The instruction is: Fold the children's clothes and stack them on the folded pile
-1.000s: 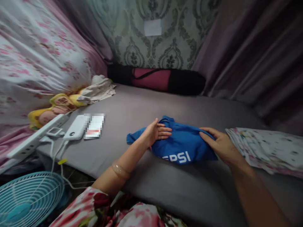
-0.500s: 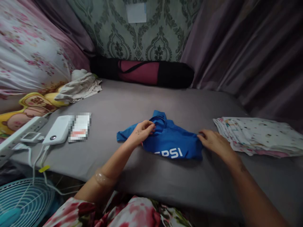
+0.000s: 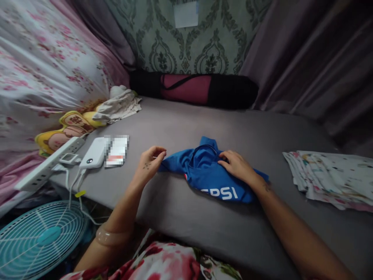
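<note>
A small blue fabric shirt with white lettering (image 3: pixel 214 175) lies crumpled on the grey bed sheet (image 3: pixel 180 128), near the front edge of the bed and roughly at its middle.

The left hand (image 3: pixel 150 161) sits at the shirt's left end. Its fingers (image 3: pixel 159 151) are curled together and pinch the tip of the blue sleeve, which stretches out flat toward them. A translucent bangle (image 3: pixel 112 235) circles the left forearm.

The right hand (image 3: pixel 237 166) rests palm down on the upper middle of the shirt, just beside the collar opening. Its fingers are loosely spread and pressed onto the cloth; whether they grip a fold cannot be told.

To the right, well apart from the shirt, a stack of folded white patterned cloths (image 3: pixel 329 179) lies on the bed. To the left lie a white power bank (image 3: pixel 93 157), a white power strip (image 3: pixel 46 165) and a yellow cartoon cushion (image 3: pixel 62 130). A crumpled beige garment (image 3: pixel 119 107) lies near the far left corner. A black and pink rolled bag (image 3: pixel 194 89) lies along the patterned wall. A turquoise fan (image 3: pixel 37 239) stands below the bed edge at lower left.
</note>
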`<action>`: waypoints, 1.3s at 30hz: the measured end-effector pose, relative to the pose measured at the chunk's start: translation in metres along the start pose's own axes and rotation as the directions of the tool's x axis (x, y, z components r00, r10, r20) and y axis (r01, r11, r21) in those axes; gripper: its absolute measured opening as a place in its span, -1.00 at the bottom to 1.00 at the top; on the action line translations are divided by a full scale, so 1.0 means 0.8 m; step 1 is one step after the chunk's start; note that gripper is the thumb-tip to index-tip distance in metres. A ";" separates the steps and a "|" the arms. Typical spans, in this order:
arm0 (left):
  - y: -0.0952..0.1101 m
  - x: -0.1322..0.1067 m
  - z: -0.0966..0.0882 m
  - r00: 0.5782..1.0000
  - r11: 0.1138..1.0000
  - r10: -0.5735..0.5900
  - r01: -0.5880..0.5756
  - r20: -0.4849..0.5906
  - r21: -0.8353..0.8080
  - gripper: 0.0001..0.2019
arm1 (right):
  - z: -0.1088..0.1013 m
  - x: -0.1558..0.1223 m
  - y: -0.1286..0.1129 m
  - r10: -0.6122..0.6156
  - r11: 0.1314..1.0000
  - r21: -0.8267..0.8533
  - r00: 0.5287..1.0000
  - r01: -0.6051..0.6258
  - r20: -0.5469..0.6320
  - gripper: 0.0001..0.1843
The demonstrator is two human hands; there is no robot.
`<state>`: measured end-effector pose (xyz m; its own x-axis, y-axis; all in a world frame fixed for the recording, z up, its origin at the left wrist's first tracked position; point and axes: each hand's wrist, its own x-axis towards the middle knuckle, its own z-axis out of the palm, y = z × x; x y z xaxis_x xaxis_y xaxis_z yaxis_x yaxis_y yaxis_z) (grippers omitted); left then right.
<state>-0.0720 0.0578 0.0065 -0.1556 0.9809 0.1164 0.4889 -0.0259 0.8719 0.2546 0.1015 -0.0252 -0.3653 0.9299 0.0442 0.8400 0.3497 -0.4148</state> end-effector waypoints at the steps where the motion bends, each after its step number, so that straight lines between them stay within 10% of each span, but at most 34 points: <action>1: -0.002 -0.001 -0.002 1.000 1.000 0.005 -0.005 0.021 0.023 -0.77 | 0.001 0.001 0.003 0.023 0.999 0.038 1.000 -0.023 0.018 -0.83; 10: 0.004 0.012 0.035 0.895 0.870 0.290 -0.394 0.338 0.296 -0.81 | -0.046 -0.014 0.004 0.101 0.955 0.286 0.993 -0.080 -0.062 -0.78; 21: -0.003 0.039 0.056 0.830 0.854 0.269 -0.440 0.488 0.279 -0.81 | -0.075 -0.060 0.002 0.186 0.880 0.461 0.975 -0.110 -0.123 -0.68; 30: 0.021 0.053 0.044 0.911 0.943 -0.012 0.149 0.413 -0.299 -0.77 | -0.065 -0.057 0.021 0.161 0.892 0.438 0.985 -0.116 -0.068 -0.63; 39: 0.025 0.051 0.049 0.817 0.941 0.041 0.162 0.575 -0.297 -0.61 | -0.062 -0.054 0.019 0.178 0.887 0.443 0.981 -0.128 -0.073 -0.63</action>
<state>-0.0347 0.1045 0.0102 0.3863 0.9113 -0.1424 0.1798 0.0771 0.9807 0.3032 0.0726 0.0115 -0.1792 0.9832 0.0359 0.6146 0.1403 -0.7763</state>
